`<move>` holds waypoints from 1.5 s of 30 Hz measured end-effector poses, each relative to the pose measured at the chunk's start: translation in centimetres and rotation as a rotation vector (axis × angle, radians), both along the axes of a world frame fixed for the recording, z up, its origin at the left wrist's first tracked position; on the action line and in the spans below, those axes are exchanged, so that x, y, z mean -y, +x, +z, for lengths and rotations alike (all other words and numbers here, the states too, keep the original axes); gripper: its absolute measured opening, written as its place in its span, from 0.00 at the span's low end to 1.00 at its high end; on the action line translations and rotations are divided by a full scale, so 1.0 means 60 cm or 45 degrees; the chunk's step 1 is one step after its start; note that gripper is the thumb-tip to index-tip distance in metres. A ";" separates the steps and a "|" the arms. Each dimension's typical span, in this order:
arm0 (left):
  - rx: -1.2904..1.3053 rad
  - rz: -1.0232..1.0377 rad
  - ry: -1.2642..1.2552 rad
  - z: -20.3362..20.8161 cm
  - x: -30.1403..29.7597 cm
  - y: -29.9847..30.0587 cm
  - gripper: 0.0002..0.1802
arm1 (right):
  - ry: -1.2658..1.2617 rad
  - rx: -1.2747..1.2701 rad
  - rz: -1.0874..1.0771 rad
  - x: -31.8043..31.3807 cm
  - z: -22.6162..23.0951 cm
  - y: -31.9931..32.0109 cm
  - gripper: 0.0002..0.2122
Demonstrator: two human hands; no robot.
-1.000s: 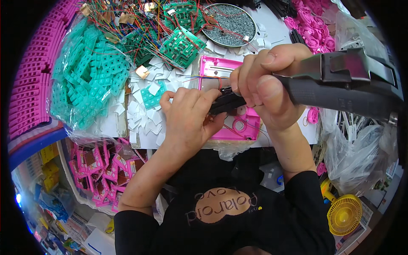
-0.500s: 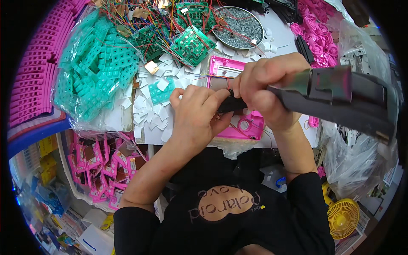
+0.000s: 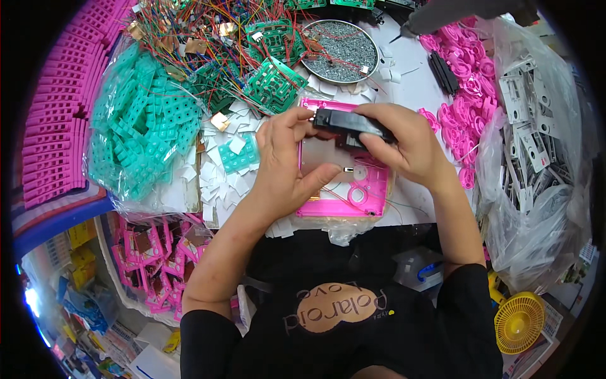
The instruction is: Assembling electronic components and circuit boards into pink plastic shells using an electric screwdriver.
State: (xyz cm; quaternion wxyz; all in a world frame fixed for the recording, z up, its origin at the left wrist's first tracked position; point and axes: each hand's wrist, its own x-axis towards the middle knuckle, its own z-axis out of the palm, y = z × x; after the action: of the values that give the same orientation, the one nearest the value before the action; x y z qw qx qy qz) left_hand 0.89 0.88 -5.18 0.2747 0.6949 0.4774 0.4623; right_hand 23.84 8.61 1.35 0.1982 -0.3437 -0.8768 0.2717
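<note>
A black rectangular plastic part is held by my right hand, thumb on the near side and fingers behind. It sits tilted over a pink plastic casing on the table. My left hand lies at the casing's left side, thumb stretched over it and apart from the fingers. Its fingertips are at the left end of the black part; whether they press on it I cannot tell. The dark electric screwdriver is at the upper right, out of my hands, its bit pointing left.
Green circuit boards with tangled wires lie at the back, beside a round tray of screws. White paper pieces and a bag of teal keypads are left. Pink rings and bagged white parts are right.
My right hand has let go of the screwdriver, which has moved to the upper right. That hand now holds the black part, raised and turned over the casing. My left thumb has spread out.
</note>
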 end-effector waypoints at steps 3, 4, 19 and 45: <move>-0.169 0.046 0.027 0.002 0.004 -0.003 0.39 | -0.261 0.149 -0.093 -0.024 0.011 -0.015 0.14; -0.223 0.048 0.060 0.003 0.003 -0.002 0.38 | -0.304 0.169 -0.090 -0.035 0.012 -0.019 0.14; -0.588 0.043 0.134 0.028 0.000 0.017 0.43 | 0.394 0.154 0.052 -0.028 -0.008 0.004 0.18; -1.250 -0.059 0.211 0.036 -0.333 0.077 0.12 | -0.678 -1.015 0.301 -0.072 0.143 -0.039 0.31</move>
State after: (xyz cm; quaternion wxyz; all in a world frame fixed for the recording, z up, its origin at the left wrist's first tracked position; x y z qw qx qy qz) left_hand 5.48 20.86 -3.03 -0.0286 0.8605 0.4965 0.1107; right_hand 21.52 12.96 9.95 0.3914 -0.1497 -0.6658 0.6173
